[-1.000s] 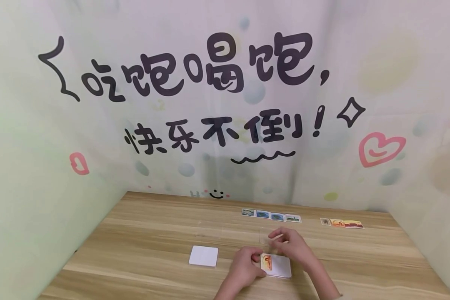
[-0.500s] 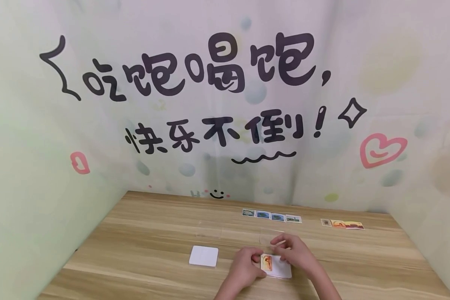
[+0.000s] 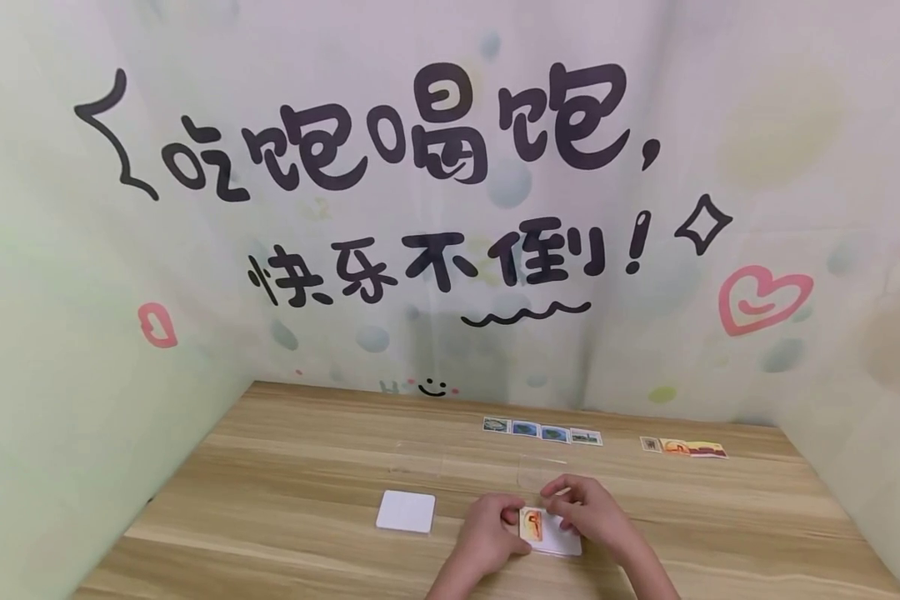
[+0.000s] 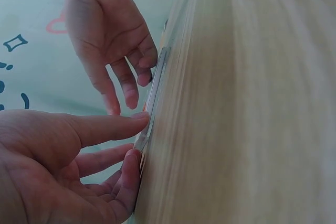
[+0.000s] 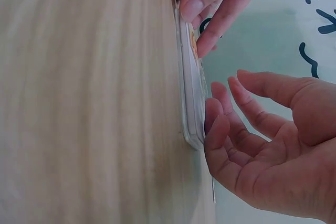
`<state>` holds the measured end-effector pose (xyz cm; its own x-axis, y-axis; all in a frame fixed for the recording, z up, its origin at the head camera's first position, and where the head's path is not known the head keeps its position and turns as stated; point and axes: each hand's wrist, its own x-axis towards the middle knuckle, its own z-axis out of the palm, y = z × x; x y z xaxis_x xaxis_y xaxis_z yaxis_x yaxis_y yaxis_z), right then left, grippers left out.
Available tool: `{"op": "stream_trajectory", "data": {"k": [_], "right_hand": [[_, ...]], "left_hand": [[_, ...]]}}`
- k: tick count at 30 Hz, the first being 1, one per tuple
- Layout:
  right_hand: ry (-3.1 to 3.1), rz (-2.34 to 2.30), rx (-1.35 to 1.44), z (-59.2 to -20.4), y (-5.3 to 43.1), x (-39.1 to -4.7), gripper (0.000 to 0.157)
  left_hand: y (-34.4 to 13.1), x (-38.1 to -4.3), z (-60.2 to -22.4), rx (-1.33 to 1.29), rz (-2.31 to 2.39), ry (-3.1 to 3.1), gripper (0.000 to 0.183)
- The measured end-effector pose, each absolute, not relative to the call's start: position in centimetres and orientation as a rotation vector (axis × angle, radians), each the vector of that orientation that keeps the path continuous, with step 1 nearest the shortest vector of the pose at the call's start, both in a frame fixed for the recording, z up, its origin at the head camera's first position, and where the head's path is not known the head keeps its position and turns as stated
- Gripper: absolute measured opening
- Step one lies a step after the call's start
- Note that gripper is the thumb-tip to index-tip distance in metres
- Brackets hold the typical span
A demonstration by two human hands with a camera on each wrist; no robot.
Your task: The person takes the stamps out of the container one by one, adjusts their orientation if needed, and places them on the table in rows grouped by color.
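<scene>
A white card (image 3: pixel 561 543) in a clear case lies on the table, with an orange picture stamp (image 3: pixel 530 524) on its left part. My left hand (image 3: pixel 486 533) holds the card's left end between thumb and fingers, as the left wrist view also shows. Over the card's far right part is my right hand (image 3: pixel 588 510); in the right wrist view its fingers (image 5: pixel 216 129) are loosely bent and touch the card's edge, pinching nothing that I can see. Just behind the card lies a clear plastic cover (image 3: pixel 536 473).
A second white card (image 3: pixel 406 512) lies to the left, with another clear cover (image 3: pixel 417 458) behind it. Farther back are a row of blue-green stamps (image 3: pixel 542 431) and a row of orange and brown stamps (image 3: pixel 684 447). A printed cloth (image 3: pixel 435 350) hangs behind the table.
My right hand has come nearer, from beside the clear cover to over the far right part of the card. My left hand stays where it was on the card.
</scene>
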<state>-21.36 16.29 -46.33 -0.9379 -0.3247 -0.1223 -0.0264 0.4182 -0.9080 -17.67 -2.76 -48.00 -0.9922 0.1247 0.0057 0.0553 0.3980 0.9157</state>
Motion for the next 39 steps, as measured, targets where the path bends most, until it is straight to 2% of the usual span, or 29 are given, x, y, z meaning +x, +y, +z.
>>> {"op": "stream_trajectory", "data": {"k": [34, 39], "right_hand": [[2.446, -1.466, -0.403, -46.33, 15.61, -21.02, 0.014], [2.460, -1.465, -0.415, -46.51, 15.55, -21.02, 0.019]], "left_hand": [[-2.82, -17.80, -47.78, 0.164, 1.657, 2.578, 0.047], [-2.77, -17.80, -47.79, 0.161, 1.669, 2.566, 0.049]]}}
